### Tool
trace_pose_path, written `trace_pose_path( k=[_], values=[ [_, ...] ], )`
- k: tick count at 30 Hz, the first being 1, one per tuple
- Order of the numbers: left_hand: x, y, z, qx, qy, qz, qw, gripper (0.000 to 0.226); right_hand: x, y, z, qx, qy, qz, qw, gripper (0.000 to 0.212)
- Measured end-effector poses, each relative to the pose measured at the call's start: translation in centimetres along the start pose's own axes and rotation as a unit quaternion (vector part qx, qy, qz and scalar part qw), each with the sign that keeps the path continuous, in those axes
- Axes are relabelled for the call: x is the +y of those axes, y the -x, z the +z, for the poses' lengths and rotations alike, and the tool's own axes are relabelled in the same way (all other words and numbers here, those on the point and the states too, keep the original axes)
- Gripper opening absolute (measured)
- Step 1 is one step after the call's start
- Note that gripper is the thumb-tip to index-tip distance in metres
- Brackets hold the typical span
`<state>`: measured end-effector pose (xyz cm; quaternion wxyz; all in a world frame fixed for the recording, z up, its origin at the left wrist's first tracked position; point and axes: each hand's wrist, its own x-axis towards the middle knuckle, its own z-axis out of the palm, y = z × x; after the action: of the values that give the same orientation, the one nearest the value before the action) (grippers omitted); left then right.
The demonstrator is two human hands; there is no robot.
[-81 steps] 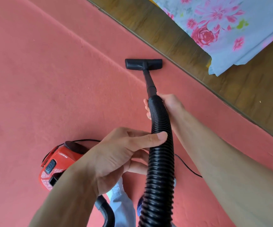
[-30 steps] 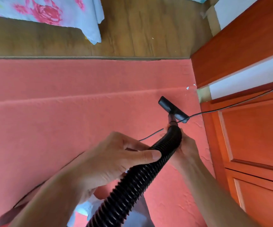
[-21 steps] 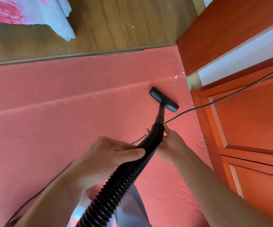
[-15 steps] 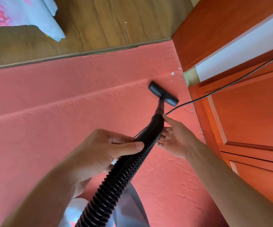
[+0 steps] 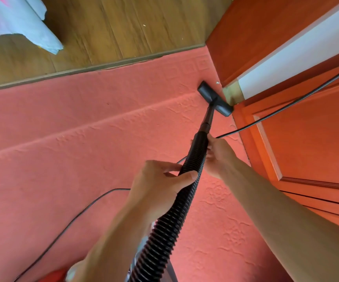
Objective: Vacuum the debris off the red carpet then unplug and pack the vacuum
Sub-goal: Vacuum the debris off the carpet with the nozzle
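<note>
The black ribbed vacuum hose (image 5: 164,231) runs up the middle of the view to a thin wand and a flat black nozzle (image 5: 215,98), which lies on the red carpet (image 5: 83,159) close to the orange door frame. My left hand (image 5: 160,190) grips the hose midway, thumb on top. Higher up, at the hose's end, my right hand (image 5: 217,153) holds it from the right side. A small white scrap of debris (image 5: 217,83) lies just beyond the nozzle. A sliver of the red vacuum body (image 5: 52,275) shows at the bottom edge.
The black power cord (image 5: 286,106) runs from the upper right across the orange door (image 5: 307,139), then over the carpet to the lower left. Wooden floor (image 5: 123,27) borders the carpet at the top. A floral sheet (image 5: 12,19) hangs at the top left.
The nozzle has been pushed farther toward the door frame corner, close to the white scrap. My right hand, briefly loosened half a second ago, holds the hose end again.
</note>
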<state>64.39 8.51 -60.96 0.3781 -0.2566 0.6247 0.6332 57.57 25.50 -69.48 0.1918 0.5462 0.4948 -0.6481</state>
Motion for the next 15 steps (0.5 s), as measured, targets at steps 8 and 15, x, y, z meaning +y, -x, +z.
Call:
trace_pose_path(
  k=[8, 15],
  values=[
    [2.5, 2.2, -2.3, -0.075, 0.071, 0.026, 0.994, 0.017, -2.1, 1.6, -0.3, -0.072, -0.072, -0.03, 0.994, 0.029],
    [3.6, 1.3, -2.6, -0.052, 0.044, 0.031, 0.997, 0.02, -3.2, 1.2, 0.6, -0.075, -0.078, -0.027, 0.994, 0.021]
  ],
)
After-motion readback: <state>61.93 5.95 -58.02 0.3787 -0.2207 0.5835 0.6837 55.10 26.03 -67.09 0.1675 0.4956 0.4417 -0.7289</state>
